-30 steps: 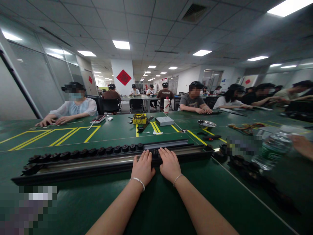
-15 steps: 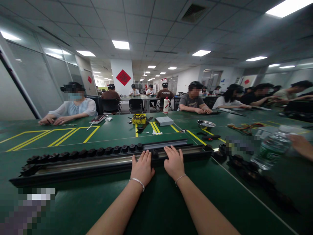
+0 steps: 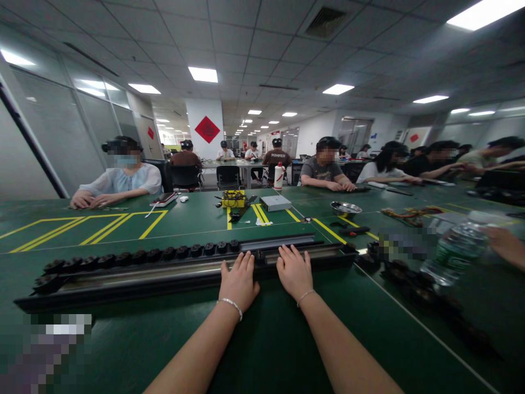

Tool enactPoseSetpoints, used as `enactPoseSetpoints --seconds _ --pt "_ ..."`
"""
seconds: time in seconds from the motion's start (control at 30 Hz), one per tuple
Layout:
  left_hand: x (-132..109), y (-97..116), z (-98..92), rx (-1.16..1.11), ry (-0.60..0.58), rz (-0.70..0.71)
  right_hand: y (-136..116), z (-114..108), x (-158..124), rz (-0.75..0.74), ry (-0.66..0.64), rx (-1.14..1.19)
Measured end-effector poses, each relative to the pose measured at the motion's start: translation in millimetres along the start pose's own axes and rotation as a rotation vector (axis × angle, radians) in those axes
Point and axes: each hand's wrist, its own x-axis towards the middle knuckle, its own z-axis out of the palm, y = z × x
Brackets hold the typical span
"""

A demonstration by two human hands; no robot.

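A long black channel-like rail (image 3: 143,278) with a metallic strip inside lies across the green table in front of me. My left hand (image 3: 238,282) rests palm down on it near the middle, fingers stretched out. To its right my right hand (image 3: 295,271) lies flat on the same rail, fingers spread a little. Between the hands sits a small black part (image 3: 259,256) in the channel. Along the rail's far side stands a row of several round black pieces (image 3: 168,253), ending left of my hands.
At right a co-worker's hand (image 3: 506,246) is by a clear plastic bottle (image 3: 457,251), with another row of black pieces (image 3: 435,298) nearby. Farther back are a metal bowl (image 3: 346,208), a grey box (image 3: 275,203), a yellow box with cables (image 3: 233,199) and a white bottle (image 3: 279,176).
My right hand has slid slightly to the right along the rail, away from my left hand. The left hand has stayed in place.
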Motion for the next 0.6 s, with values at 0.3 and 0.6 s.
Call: enactPoseSetpoints --seconds 0.3,0.6 --pt "2.2 4.3 -5.9 0.007 -0.056 -0.041 -1.1 0.2 0.1 0.006 0.007 0.001" --pt "2.1 4.9 -7.2 0.001 -0.053 -0.031 -0.6 0.3 -0.1 0.001 0.021 0.015"
